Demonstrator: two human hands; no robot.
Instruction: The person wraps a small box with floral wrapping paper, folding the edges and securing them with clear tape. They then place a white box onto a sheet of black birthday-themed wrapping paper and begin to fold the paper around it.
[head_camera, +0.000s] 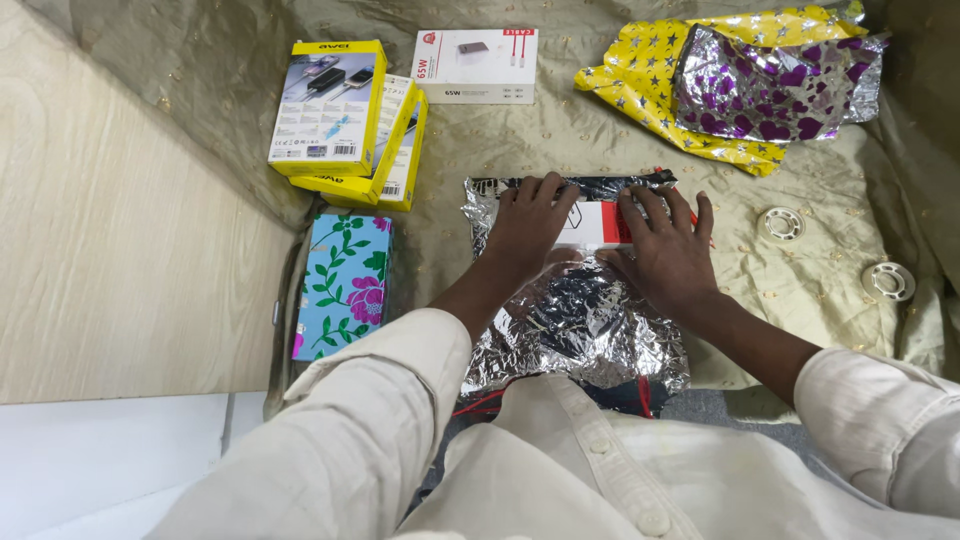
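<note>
Olive-green cloth with small gold dots (560, 140) covered the work surface, with a pale beige textured panel (120, 230) running along its left side. At the centre lay a white and red flat box (596, 224) resting on a crinkled sheet of silver foil wrapping paper (575, 320), whose far edge was folded up against the box. The left hand (530, 225) lay flat, fingers spread and released, pressing on the box and the folded foil. The right hand (665, 245) was likewise open, palm down, its fingers across the right end of the box. Left of them lay a flat parcel wrapped in blue floral paper (345, 285), and beyond it a stack of yellow product boxes (350, 120). A white flat box (477, 65) sat at the far edge. To the far right lay crumpled yellow star-printed paper (650, 80) under silver paper with purple hearts (770, 85). Two clear tape rolls (782, 223) lay on the cloth to the right.
</note>
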